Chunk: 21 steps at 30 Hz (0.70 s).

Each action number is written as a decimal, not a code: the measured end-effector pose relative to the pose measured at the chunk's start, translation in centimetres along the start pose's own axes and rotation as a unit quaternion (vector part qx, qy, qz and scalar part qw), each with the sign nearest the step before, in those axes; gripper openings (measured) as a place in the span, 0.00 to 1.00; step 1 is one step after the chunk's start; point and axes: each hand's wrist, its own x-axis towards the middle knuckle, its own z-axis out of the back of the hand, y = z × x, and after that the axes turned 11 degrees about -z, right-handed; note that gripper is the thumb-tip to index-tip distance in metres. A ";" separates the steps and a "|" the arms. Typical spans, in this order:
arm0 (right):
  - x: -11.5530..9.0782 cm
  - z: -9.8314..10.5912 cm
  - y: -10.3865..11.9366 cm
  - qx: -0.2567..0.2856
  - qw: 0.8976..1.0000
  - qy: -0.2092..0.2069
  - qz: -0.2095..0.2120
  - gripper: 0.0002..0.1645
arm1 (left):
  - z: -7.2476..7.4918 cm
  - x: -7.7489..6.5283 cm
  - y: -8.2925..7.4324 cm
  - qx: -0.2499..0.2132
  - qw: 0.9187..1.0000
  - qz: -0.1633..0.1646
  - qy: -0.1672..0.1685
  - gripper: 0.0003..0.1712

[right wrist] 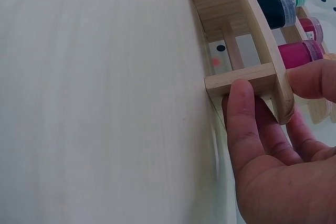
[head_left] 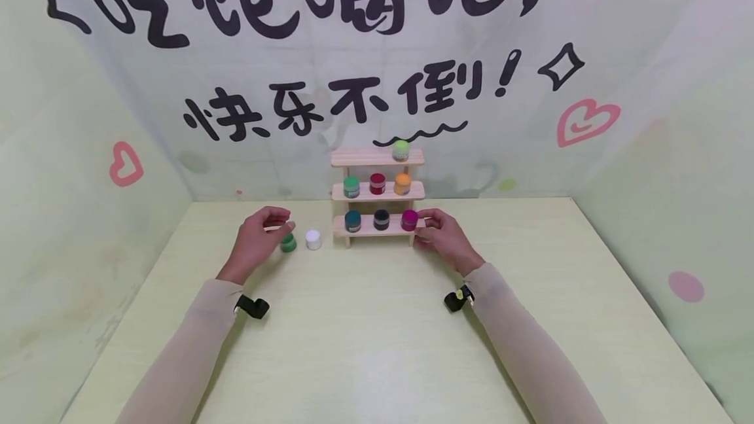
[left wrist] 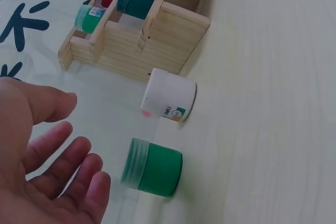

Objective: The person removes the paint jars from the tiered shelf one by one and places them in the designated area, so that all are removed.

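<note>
My left hand (head_left: 259, 241) is held with loosely curved fingers beside a green paint jar (left wrist: 152, 169), which stands on the table. Between that jar and the rack is a white paint jar (left wrist: 170, 95). My right hand (head_left: 444, 237) grips the right end of the lowest tier of a small wooden three-tier rack (right wrist: 252, 77), fingers against the board and its leg. Right at its fingertips sits a magenta jar (head_left: 409, 220). The same tier also carries a black jar (head_left: 381, 219) and a teal jar (head_left: 353, 220).
On the middle tier are a light green jar (head_left: 351, 187), a red jar (head_left: 377, 183) and an orange jar (head_left: 402, 184). The top tier bears a yellow-green jar (head_left: 401, 150). Behind the pale table (head_left: 365, 339) hangs a printed cloth backdrop (head_left: 283, 169).
</note>
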 end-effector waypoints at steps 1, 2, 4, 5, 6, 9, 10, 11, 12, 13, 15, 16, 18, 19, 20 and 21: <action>0.0 0.0 0.0 -0.001 1.000 0.001 -0.001 0.26 | 0.0 0.1 -0.2 0.001 1.000 -0.002 -0.006 0.29; 0.0 0.0 0.0 0.000 1.000 0.001 -0.002 0.26 | 0.0 0.2 -0.3 -0.001 1.000 -0.004 -0.010 0.28; 0.1 0.1 0.1 -0.002 1.000 0.003 -0.004 0.26 | -0.1 0.4 -0.7 -0.003 1.000 -0.006 -0.018 0.26; 0.1 0.1 0.1 -0.002 1.000 0.004 -0.004 0.27 | -0.1 0.5 -0.9 -0.005 1.000 -0.009 -0.020 0.25; 0.0 0.2 0.2 -0.003 1.000 0.003 -0.004 0.27 | -0.1 0.7 -1.1 -0.007 1.000 -0.012 -0.022 0.25; 0.1 0.3 0.2 -0.008 1.000 0.003 -0.005 0.27 | -0.3 0.9 -1.6 -0.015 0.999 -0.020 -0.026 0.24; 0.1 0.3 0.2 -0.008 1.000 0.003 -0.007 0.27 | -0.3 1.0 -1.8 -0.018 0.999 -0.023 -0.026 0.24; 0.1 0.4 0.3 -0.011 1.000 0.003 -0.007 0.27 | -0.4 1.1 -2.0 -0.021 0.999 -0.024 -0.028 0.24; 0.1 0.4 0.3 -0.015 1.000 0.003 -0.008 0.27 | -0.5 1.2 -2.2 -0.023 0.999 -0.025 -0.031 0.23; 0.1 0.4 0.3 -0.018 1.000 0.004 -0.008 0.27 | -0.5 1.3 -2.4 -0.025 0.999 -0.026 -0.034 0.23; 0.0 0.4 0.4 -0.020 1.000 0.003 -0.008 0.27 | -0.7 1.6 -2.7 -0.030 0.998 -0.032 -0.039 0.23; 0.0 0.4 0.4 -0.022 1.000 0.001 -0.008 0.27 | -0.7 1.7 -2.9 -0.033 0.998 -0.035 -0.042 0.22; -0.1 0.3 0.5 -0.024 1.000 -0.004 -0.008 0.26 | -0.9 1.9 -3.2 -0.038 0.997 -0.043 -0.047 0.22; -0.1 0.2 0.5 -0.024 1.000 -0.007 -0.009 0.25 | -1.0 2.0 -3.4 -0.041 0.997 -0.047 -0.049 0.21; -0.1 0.1 0.5 -0.023 1.000 -0.009 -0.010 0.25 | -1.0 2.1 -3.6 -0.044 0.997 -0.048 -0.051 0.21; -0.1 0.0 0.5 -0.022 1.000 -0.011 -0.010 0.24 | -1.1 2.2 -3.8 -0.047 0.996 -0.049 -0.053 0.20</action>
